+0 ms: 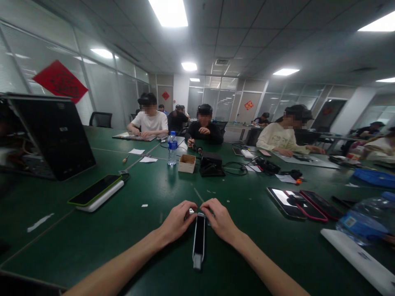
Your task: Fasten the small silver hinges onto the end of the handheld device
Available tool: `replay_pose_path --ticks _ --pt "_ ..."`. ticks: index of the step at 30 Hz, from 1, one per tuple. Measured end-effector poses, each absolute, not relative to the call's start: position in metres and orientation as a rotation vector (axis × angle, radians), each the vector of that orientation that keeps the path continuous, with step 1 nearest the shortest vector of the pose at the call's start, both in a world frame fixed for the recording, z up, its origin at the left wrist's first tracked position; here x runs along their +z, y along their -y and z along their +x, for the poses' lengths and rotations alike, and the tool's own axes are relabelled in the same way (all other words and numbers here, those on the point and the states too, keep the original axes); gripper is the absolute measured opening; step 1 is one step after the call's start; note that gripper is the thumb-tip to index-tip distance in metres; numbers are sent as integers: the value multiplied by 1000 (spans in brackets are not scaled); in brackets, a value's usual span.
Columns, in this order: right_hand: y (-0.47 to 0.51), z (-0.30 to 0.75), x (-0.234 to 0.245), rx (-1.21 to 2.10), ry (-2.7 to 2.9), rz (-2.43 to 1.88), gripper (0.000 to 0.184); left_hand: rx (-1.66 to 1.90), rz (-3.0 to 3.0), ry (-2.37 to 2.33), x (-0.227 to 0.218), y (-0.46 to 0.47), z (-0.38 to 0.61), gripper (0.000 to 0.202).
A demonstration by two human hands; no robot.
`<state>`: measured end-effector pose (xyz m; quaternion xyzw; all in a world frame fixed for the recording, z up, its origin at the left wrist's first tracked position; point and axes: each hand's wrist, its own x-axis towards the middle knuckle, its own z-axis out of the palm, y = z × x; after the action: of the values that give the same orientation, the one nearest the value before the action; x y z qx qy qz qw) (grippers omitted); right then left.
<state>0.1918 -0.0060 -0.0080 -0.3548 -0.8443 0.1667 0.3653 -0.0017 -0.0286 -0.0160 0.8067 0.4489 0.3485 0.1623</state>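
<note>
Slim black strip (200,236) with a pale rim, sitting on the green tabletop (173,273) right between the two hands, a grey block (197,261) at its near end. Left hand (176,220) has its thumb and fingertips drawn together, pinching a small white piece (191,211) with a dark hole in it. Right hand (222,221) is curled by the strip's far end, thumb tucked near the forefinger, but I honestly can't tell if that grip has hold of anything. My read: the step in hand is fiddly fingertip work at that far end, and the next move calls for a light pinch and a steady strip. Further out there's a small open box (187,164), a black case (212,162) beside it, and a water bottle (172,150) with a blue label I can't read. Off left, a phone (97,189) rests on a white slab. As for brands, the black computer (55,142) wears a round HP badge, easy to spot. The red diamond sign (61,81) on the glass has dark characters, too blurry for me, and so is the mark on the white device (354,255) at right.
</note>
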Motion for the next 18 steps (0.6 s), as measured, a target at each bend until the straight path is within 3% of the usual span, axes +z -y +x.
replay_pose_path --ticks 18 --pt "22 178 -10 620 1997 -985 14 970 2027 -1250 0 32 -3 15"
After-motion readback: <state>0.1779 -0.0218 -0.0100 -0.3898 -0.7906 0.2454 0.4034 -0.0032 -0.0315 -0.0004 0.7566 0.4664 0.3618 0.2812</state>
